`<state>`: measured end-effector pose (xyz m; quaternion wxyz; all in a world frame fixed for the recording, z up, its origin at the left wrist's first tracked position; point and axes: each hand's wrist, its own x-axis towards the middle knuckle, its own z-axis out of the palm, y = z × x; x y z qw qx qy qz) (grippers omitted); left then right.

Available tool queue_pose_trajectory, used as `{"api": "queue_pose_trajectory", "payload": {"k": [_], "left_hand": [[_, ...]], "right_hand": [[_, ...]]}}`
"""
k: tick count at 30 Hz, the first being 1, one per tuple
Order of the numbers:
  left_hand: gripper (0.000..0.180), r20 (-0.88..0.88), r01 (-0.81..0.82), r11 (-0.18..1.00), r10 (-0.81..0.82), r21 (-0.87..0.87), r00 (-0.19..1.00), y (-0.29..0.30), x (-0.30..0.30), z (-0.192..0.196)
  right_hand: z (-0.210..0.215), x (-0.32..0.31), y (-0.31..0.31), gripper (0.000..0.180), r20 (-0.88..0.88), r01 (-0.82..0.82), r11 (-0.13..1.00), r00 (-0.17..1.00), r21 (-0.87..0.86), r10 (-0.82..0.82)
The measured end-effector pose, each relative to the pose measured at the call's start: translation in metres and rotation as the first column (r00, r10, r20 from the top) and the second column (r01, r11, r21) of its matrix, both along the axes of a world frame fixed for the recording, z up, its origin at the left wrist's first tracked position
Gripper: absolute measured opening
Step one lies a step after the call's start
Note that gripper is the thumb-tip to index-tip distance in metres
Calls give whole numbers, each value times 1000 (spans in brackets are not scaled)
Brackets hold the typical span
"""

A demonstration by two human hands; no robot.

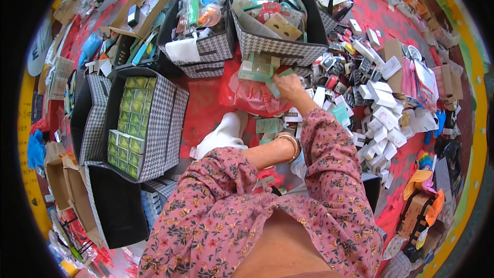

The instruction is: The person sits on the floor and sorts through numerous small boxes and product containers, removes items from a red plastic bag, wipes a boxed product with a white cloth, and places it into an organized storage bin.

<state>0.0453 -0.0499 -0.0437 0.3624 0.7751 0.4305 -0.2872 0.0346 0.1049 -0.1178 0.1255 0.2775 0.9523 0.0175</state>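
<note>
My right hand reaches forward, its fingers closed on a small pale green box. Just beyond it, more pale green boxes lie on a red plastic bag. My left forearm crosses toward the right, with a bangle at the wrist; the left hand is mostly hidden, and its fingers do not show. Close to that wrist, several pale green boxes rest on the floor.
Houndstooth fabric bins packed with goods stand ahead. Another bin on the left holds rows of green boxes. A large heap of white boxes spreads on the right. A white shoe is on the red floor.
</note>
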Motion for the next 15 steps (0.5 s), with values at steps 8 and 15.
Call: {"api": "queue_pose_trajectory", "payload": {"k": [8,15], "left_hand": [[27,62,27,999,-28,25,998,-5,-4,0],[27,76,22,999,-24,31,997,-3,-6,6]], "right_hand": [[16,61,11,48,-83,314,940,942,-130,-326],[47,118,17,53,-264,270,551,661,-790,-703]]}}
